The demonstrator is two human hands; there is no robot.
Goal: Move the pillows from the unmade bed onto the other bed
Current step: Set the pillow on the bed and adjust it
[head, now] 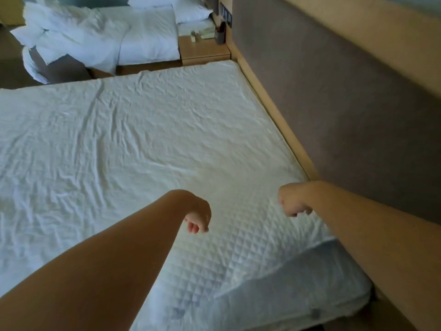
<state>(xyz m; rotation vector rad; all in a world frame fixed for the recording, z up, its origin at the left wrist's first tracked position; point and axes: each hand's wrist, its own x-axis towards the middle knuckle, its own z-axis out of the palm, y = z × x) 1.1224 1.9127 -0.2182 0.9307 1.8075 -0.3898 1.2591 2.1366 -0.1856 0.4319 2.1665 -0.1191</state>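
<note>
Far left and well beyond both hands: crumpled white duvet point(71, 32) heaped over the foot of the far white-sheeted bed point(148, 37), spilling off its near edge. No pillow in that heap, as far as can be told.

Nearer, lower left of centre: bare left hand point(198, 217), fingers curled loosely under, holding nothing, hanging over the wrinkled white sheet of the near stripped mattress point(119, 139). No pillow anywhere on that mattress, just creases and quilted corner.

Up and ahead, slightly to the left of both hands, well apart: plump white rectangular pillows point(191, 10) stacked at the head of the far bed, against the headboard wall. Long axes hard to read from here; seemingly lying across the bed's width. Just nearer than them, between the two beds: light wooden bedside table point(202, 51) with a dark cylindrical cup point(220, 34) on it.

Right of centre: bare right hand point(294, 201), closed in a loose fist, empty too, hovering over the mattress corner beside the padded grey-brown headboard panel point(334, 103).

Key relation: pillows straight up the headboard line, beyond the table. Right hand closer to that wall line, left hand only a shade farther out. Out of reach for either; likely a walk round first, then a two-handed lift.
</note>
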